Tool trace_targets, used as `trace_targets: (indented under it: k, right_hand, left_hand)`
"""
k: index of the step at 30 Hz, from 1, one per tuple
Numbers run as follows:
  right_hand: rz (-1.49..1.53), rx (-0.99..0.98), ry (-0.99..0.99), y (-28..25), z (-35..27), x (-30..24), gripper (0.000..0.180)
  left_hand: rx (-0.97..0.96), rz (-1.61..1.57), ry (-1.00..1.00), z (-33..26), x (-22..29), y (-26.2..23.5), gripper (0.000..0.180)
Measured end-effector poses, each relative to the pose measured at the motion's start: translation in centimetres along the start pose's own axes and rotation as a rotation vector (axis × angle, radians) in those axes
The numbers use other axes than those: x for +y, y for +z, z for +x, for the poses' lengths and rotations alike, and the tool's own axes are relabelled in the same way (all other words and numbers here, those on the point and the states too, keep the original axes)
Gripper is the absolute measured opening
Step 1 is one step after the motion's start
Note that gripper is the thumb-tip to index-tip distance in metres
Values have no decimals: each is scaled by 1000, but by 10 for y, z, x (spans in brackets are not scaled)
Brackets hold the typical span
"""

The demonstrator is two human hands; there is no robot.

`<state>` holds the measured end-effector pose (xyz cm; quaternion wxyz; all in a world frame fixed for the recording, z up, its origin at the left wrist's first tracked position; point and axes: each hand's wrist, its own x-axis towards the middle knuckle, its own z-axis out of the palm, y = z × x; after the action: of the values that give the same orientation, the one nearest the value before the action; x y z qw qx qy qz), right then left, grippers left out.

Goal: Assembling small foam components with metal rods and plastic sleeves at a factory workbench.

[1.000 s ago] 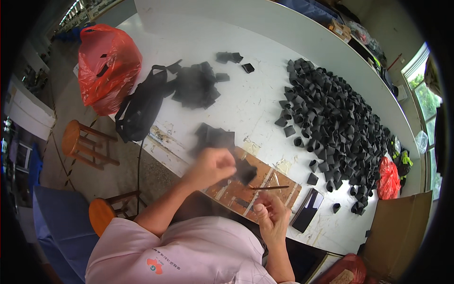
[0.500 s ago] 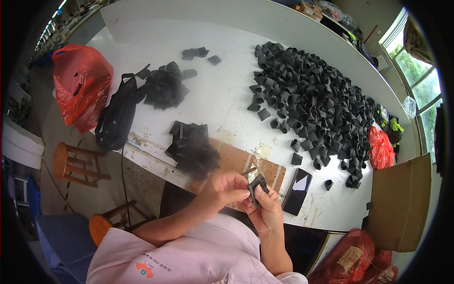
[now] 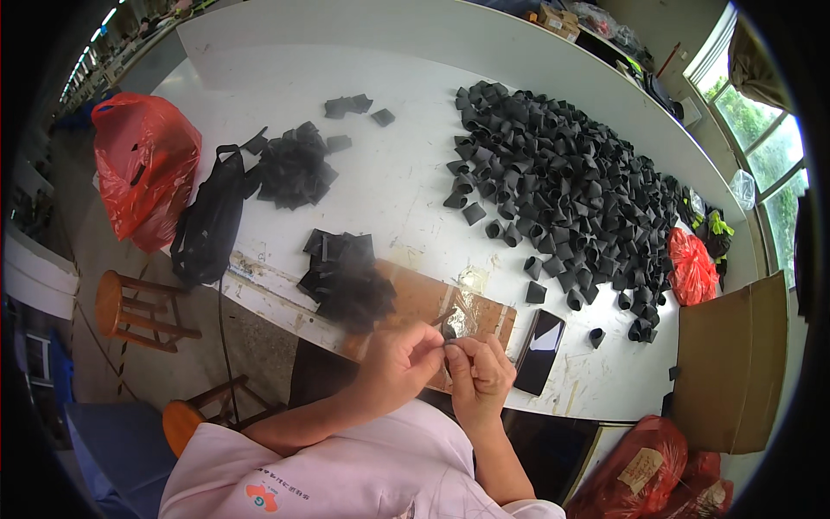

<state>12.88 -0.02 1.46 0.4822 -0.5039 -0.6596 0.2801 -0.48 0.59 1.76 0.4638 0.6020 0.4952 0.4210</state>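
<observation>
Close to the table's front edge, my left hand [image 3: 398, 363] and my right hand [image 3: 482, 374] meet fingertip to fingertip. Both pinch a small black piece [image 3: 449, 332], mostly hidden by the fingers, so its shape is hard to make out. Beneath them lies a brown board [image 3: 415, 284] with clear tape on it. Left of my hands is a heap of flat black pieces [image 3: 346, 281]; a second heap of flat pieces [image 3: 298, 166] lies farther back. A large pile of black pieces bent into open loops [image 3: 566, 195] covers the right side.
A phone [image 3: 542, 350] lies right of my hands on the white table [image 3: 389, 190]. At the left edge stand a red plastic bag [image 3: 147, 169] and a black bag [image 3: 207, 221]. Another red bag [image 3: 692, 268] and a cardboard sheet [image 3: 729, 368] are at the right. Wooden stools [image 3: 143, 311] stand left.
The black piece, earlier plainly visible in my right hand, is now mostly covered by fingers. My right hand has turned, and both hands' fingertips have come together on it.
</observation>
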Motion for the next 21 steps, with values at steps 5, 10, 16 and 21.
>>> trace_targets:
  k: [5, 10, 16, 21]
  right_hand:
    - [-404, 36, -287, 13, 6, 2, 12]
    - [-209, 115, -24, 10, 5, 5, 8]
    - [1037, -102, 779, -2, 5, 8, 8]
    - [1387, -189, 830, 0, 13, -8, 16]
  left_hand:
    - [313, 255, 266, -1, -16, 12, 6]
    - [50, -899, -400, 11, 4, -8, 10]
    - [104, -645, -141, 6, 1, -1, 13]
    - [240, -237, 90, 4, -1, 5, 15]
